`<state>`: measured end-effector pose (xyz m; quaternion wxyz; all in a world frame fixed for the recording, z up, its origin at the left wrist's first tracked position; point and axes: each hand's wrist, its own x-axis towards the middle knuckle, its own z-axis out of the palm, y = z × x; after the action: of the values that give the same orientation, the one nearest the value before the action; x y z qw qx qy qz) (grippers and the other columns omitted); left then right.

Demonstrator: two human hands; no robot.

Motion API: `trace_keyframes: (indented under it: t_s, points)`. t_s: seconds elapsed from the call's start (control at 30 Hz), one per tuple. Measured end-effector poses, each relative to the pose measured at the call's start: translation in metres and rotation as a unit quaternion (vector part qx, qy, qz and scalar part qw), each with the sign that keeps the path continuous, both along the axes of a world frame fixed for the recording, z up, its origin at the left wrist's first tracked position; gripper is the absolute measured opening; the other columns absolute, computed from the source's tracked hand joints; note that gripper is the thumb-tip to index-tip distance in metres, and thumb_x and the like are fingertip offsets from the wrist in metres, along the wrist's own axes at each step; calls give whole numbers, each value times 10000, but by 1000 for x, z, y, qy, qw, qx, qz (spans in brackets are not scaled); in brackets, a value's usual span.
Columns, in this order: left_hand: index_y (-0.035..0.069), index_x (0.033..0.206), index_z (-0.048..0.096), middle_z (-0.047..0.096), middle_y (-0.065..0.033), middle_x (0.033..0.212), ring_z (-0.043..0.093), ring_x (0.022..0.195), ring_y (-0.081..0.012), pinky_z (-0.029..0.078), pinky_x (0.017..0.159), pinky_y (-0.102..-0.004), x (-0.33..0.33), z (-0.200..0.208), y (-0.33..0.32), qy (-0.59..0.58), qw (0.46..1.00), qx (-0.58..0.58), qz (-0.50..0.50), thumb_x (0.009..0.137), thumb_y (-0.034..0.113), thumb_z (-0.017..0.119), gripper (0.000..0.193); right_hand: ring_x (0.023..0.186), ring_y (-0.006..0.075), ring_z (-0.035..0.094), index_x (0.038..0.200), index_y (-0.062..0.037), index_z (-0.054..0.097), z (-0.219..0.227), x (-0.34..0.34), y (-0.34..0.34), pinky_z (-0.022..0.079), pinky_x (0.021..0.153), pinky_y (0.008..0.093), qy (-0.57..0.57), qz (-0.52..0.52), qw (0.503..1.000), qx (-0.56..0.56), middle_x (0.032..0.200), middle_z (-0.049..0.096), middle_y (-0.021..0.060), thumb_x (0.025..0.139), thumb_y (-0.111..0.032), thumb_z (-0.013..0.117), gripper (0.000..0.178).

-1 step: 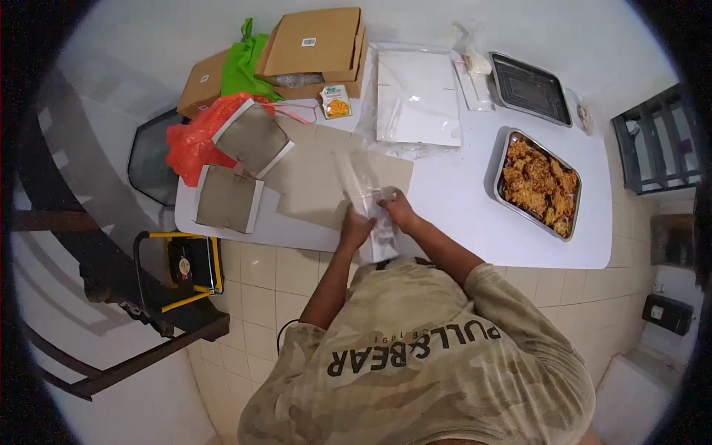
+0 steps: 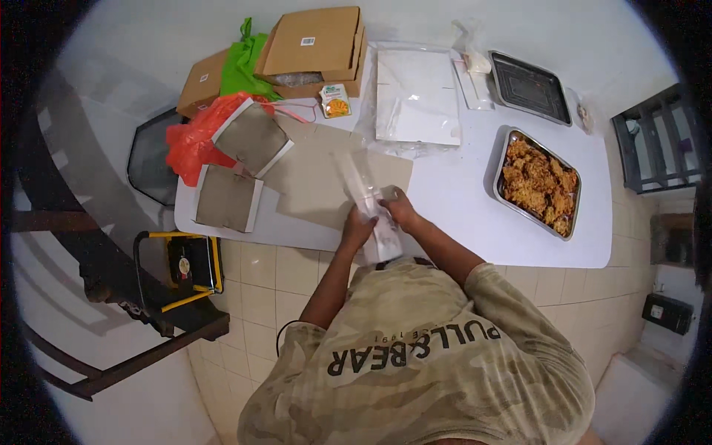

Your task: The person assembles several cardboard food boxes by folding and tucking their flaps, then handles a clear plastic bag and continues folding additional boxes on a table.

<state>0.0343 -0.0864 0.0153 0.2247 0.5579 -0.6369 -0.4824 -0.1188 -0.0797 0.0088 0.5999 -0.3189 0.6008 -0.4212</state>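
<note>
Both hands hold a long, narrow clear plastic packet [image 2: 386,239] with something whitish inside. It lies lengthwise toward my body over the table's near edge, its far end loose and see-through. My left hand [image 2: 359,225] pinches its left side. My right hand [image 2: 399,209] grips the right side slightly farther up, thumb on top. What exactly the packet contains cannot be made out. Beneath its far part lies flat grey-brown cardboard [image 2: 308,174]. Left of that, two shallow open boxes with white rims, the upper box [image 2: 254,137] and the lower box [image 2: 225,199], rest on the table.
At the right stands a metal tray of fried brown food [image 2: 538,182], with an empty dark tray [image 2: 530,87] behind it. Plastic-wrapped white sheets [image 2: 417,96] lie at the back centre. Cardboard boxes [image 2: 315,44], a green bag [image 2: 241,67] and a red plastic bag [image 2: 194,144] crowd the back left.
The packet's near end has shifted slightly to the right. My hands keep their hold in nearly the same place.
</note>
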Motion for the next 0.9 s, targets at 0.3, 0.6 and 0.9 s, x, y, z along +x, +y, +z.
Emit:
trace_keyframes:
  t_s: [0.3,0.6,0.9]
  points:
    - [26,970,559,556,-42,873,495,830,-128,400,769,-301,7,-15,-13,137,969,170,-112,820,217,548,244,725,127,518,975,18,553,0,-32,50,424,665,278,89,40,993,70,800,581,67,782,-204,604,299]
    - [60,1211,392,319,-166,1281,386,1101,-372,377,858,-479,-18,6,-98,-463,848,-254,-53,724,431,567,637,750,125,506,813,7,521,5,-93,140,418,695,267,188,-73,979,-16,789,571,60,848,-282,537,292]
    - [11,1087,478,535,-131,1050,570,896,-294,512,679,-369,-38,-10,-142,-534,805,-213,-147,739,209,569,411,775,118,498,939,28,547,50,-142,141,409,720,264,131,-151,979,-48,805,573,47,851,-342,516,382]
